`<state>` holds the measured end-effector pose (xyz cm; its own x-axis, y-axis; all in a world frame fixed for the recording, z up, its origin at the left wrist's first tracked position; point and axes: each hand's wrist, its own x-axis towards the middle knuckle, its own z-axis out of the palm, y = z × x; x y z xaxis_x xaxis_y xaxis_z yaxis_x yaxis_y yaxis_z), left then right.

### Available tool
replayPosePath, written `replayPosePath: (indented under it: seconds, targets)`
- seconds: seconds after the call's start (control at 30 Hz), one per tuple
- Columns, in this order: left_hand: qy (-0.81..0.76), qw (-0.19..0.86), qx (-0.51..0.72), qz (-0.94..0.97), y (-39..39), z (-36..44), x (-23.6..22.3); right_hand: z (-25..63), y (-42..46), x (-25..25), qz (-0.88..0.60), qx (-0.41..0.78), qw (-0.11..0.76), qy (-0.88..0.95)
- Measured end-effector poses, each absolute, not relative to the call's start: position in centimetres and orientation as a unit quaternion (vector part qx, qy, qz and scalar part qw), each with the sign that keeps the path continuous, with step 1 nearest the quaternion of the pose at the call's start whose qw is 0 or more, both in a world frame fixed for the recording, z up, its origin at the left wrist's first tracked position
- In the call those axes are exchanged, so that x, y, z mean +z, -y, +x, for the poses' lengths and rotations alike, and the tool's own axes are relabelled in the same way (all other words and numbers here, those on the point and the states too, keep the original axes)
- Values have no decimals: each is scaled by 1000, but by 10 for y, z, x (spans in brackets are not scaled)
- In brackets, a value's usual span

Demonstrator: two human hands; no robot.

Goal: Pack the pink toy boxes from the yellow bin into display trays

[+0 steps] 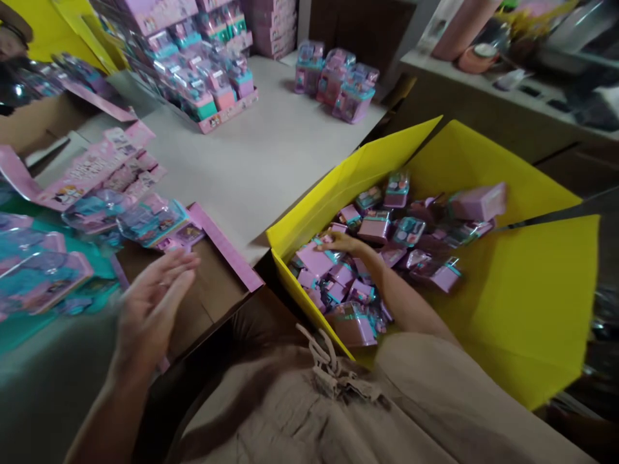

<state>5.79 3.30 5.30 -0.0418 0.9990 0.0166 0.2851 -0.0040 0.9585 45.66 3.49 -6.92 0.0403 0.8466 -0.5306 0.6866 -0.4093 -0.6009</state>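
My right hand reaches into a yellow bin heaped with small lilac and teal toy packs under clear plastic. Its fingers close over the edge of one lilac toy pack near the bin's left wall. On the other side, my left hand is stretched out, fingers extended and holding nothing. It hovers over the bare cardboard part of a pink-edged display tray. Clear-topped toy packs stand in that tray just beyond my left fingertips.
A stacked pink display of toy packs stands at the back of the white table. Several loose packs sit near its right corner. More packs lie on teal material at left. Part of another person's arm shows upper left.
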Motion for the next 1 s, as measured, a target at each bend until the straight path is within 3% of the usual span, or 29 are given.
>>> replayPosePath:
  seconds: [0.17, 0.3, 0.4, 0.53, 0.73, 0.83, 0.9, 1.0]
  targets:
    - [-427, 602, 390, 551, -17, 132, 43, 448, -41, 40, -619, 432, 316, 575]
    - [-415, 678, 413, 445, -24, 133, 46, 381, -38, 91, -512, 421, 375, 648]
    - [-415, 765, 353, 343, -34, 85, 55, 356, -49, 105, -404, 473, 357, 696]
    - [-400, 812, 298, 302, -27, 27, 60, 330, -79, 129, -314, 437, 323, 779]
    - [-378, 829, 298, 285, -12, -4, 48, 239, -95, 173, -213, 372, 122, 895]
    - [-441, 721, 409, 345, -24, -29, 34, 209, -120, 170, -166, 328, 120, 922]
    - [-571, 522, 484, 410, -37, -48, 19, 198, -147, 156, -197, 317, 187, 909]
    - [-734, 245, 403, 490, -55, -62, -9, 182, -186, 125, -239, 322, 283, 871]
